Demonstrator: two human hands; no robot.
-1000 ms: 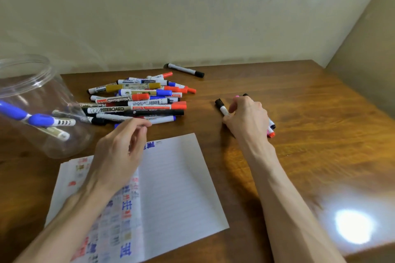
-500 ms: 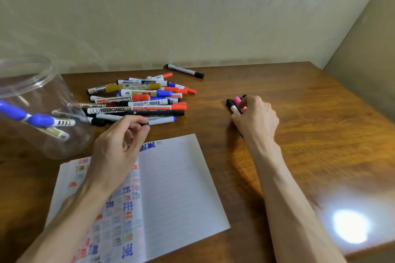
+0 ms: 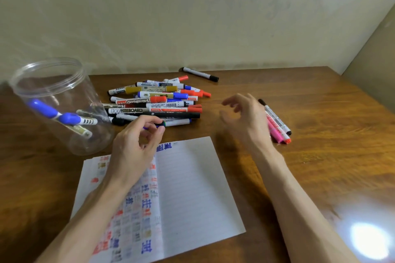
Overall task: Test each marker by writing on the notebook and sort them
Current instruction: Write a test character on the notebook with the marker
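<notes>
Pinching marker (image 3: 178, 122) w/ L hand (image 3: 132, 151); R hand (image 3: 245, 117) loose.

bench (image 3: 320, 100): glossy brown wood | near centre: open notebook (image 3: 192, 188) flat, left page full of coloured marks | beyond it: pile of markers (image 3: 158, 100) | far edge: lone black-capped marker (image 3: 199, 74), apart from the pile | right: small row of markers (image 3: 277, 126), one pink | left: clear jar (image 3: 64, 134) holding blue-capped markers | near right: bright glare (image 3: 369, 239)
</notes>
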